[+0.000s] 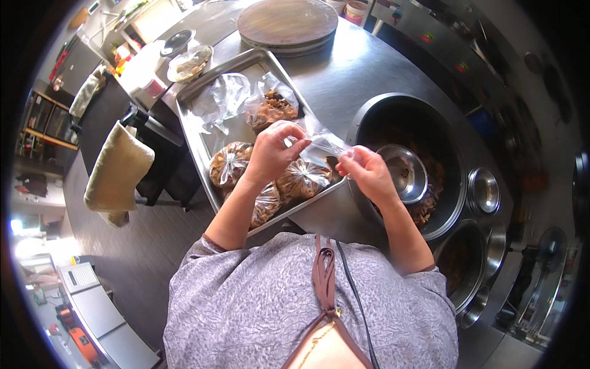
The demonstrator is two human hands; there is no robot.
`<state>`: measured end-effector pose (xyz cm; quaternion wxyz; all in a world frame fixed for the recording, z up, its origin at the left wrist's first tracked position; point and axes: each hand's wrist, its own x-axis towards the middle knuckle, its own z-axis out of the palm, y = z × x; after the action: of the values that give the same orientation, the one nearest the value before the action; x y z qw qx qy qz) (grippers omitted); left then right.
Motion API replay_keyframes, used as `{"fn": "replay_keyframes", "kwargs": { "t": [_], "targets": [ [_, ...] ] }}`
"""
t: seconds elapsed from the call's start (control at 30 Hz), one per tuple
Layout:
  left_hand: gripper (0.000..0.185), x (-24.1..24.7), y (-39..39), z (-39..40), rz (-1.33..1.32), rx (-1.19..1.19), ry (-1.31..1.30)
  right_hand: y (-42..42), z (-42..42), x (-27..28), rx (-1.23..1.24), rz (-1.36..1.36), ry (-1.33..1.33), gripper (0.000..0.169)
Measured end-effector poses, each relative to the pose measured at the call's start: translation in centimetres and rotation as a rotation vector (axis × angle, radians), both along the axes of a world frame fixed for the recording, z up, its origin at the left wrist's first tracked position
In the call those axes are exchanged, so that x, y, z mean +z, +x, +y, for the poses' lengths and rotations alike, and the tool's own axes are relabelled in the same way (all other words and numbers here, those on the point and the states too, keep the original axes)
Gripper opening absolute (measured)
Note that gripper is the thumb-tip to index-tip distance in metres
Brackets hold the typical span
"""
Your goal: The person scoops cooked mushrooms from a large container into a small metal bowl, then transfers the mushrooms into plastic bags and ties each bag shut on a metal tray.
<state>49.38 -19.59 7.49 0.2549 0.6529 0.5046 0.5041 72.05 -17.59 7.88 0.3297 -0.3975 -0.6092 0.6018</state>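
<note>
Both my left hand (pixel 279 150) and my right hand (pixel 366 170) pinch a clear plastic bag (pixel 325 137), which is stretched between them above the metal tray (pixel 285 74). Tied bags of brown food pieces (pixel 230 163) sit in the near part of the tray. Beyond my left hand, an untied bag of brown food (pixel 272 110) stands with its top loose. Flat clear bags (pixel 226 99) lie at the tray's far left. Under my right forearm is a large metal pot (pixel 449 133) with food pieces inside, and a metal bowl (pixel 403 175) rests in it.
A round wooden board (pixel 288 23) lies at the table's far side. Small metal bowls (pixel 485 191) and a perforated metal container (pixel 463 263) stand right of the pot. A covered bowl (pixel 190 63) is beyond the tray. Left of the tray, a cloth (pixel 117 168) hangs over a black cart (pixel 156 159).
</note>
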Motion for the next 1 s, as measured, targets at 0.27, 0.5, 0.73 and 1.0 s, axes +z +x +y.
{"fn": "replay_keyframes", "kwargs": {
  "t": [0.27, 0.5, 0.73, 1.0],
  "targets": [
    [0.014, -2.0, -1.1, -1.1, 0.163, 0.144, -0.009, -0.1, 0.3, -0.5, -0.218, -0.305, 0.356, 0.023],
    [0.027, -0.1, 0.6, -2.5, 0.142, 0.438, 0.081, -0.2, 0.6, -0.9, -0.139, -0.03, 0.035, 0.028],
    [0.012, -1.2, 4.2, -4.2, 0.514, 0.198, 0.105, -1.1, -0.4, -1.1, -0.122, 0.045, -0.072, 0.031],
    [0.01, -3.0, 3.4, -5.0, -0.569, -0.229, -0.59, -0.7, -0.4, 0.6, 0.052, 0.454, -0.472, 0.05]
  ]
}}
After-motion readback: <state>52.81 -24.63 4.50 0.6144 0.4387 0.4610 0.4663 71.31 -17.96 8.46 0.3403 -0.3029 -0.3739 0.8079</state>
